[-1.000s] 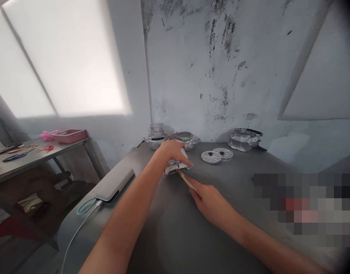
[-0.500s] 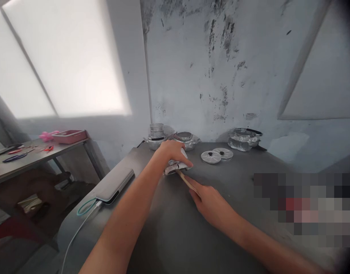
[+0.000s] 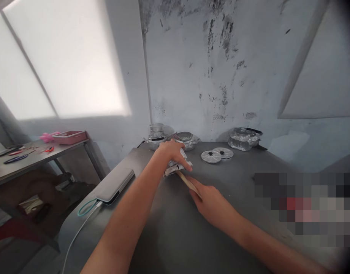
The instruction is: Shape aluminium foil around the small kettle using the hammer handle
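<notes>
My right hand (image 3: 207,194) is closed round a pale wooden handle (image 3: 185,180), which slants up and away to the left. At its far end is a crumpled white and silvery wrapped piece (image 3: 171,169). My left hand (image 3: 173,150) reaches over this piece and grips it from above, its thumb stretched along the right side. What kind of tool the handle belongs to cannot be made out, since my left hand covers much of the wrapped end.
Foil-wrapped pots (image 3: 189,141) stand along the wall, with another pot (image 3: 243,140) at right. Two overlapping lids (image 3: 211,156) lie before them. A power bank (image 3: 114,184) with a cable (image 3: 75,239) lies at left. A pink basket (image 3: 70,137) sits on a side table.
My left thumb and fingers have shifted slightly on the wrapped piece, showing a little more of it. My right hand keeps its grip in nearly the same place.
</notes>
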Tool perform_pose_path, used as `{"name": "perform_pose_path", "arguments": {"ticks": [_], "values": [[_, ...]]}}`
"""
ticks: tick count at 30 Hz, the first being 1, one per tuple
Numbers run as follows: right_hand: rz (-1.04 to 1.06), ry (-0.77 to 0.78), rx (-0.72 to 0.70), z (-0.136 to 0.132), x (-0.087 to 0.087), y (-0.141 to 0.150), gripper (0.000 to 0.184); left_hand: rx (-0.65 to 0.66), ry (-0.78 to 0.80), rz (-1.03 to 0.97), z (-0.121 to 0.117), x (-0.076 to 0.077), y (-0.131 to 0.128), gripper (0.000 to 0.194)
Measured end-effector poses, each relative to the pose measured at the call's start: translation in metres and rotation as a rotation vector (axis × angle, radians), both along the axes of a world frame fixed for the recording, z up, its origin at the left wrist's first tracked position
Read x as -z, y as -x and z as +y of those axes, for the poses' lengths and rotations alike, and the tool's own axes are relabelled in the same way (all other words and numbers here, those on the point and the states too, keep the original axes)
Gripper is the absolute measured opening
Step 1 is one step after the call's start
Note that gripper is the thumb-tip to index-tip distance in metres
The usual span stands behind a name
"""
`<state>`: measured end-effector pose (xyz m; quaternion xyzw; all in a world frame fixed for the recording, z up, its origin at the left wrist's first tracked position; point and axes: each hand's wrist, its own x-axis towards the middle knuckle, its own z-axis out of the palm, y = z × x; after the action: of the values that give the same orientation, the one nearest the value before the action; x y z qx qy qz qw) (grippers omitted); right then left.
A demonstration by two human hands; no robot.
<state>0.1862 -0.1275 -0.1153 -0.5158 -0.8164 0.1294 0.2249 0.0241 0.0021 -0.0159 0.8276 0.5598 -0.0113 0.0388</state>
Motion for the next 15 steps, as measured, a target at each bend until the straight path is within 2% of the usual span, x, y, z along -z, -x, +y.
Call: {"name": "perform_pose_path", "arguments": {"ticks": [3, 8, 10, 12, 15], "values": [[-0.069, -0.043, -0.042, 0.004, -0.007, -0.011, 0.033, 0.013, 0.076, -0.117, 0.012, 0.0, 0.017, 0.115], [-0.246, -0.164, -0.075, 0.019, -0.024, -0.04, 0.026, 0.097, 0.12, -0.491, 0.036, 0.008, 0.075, 0.064], [-0.289, -0.2, -0.094, 0.026, -0.027, -0.052, 0.025, 0.045, 0.117, -0.686, 0.041, 0.015, 0.096, 0.052], [-0.258, -0.287, -0.088, 0.031, -0.027, -0.06, 0.028, 0.025, 0.137, -0.89, 0.044, 0.024, 0.108, 0.045], [-0.166, -0.342, 0.024, 0.036, -0.026, -0.066, 0.037, -0.043, 0.361, -1.205, 0.049, 0.042, 0.11, 0.049]]}}
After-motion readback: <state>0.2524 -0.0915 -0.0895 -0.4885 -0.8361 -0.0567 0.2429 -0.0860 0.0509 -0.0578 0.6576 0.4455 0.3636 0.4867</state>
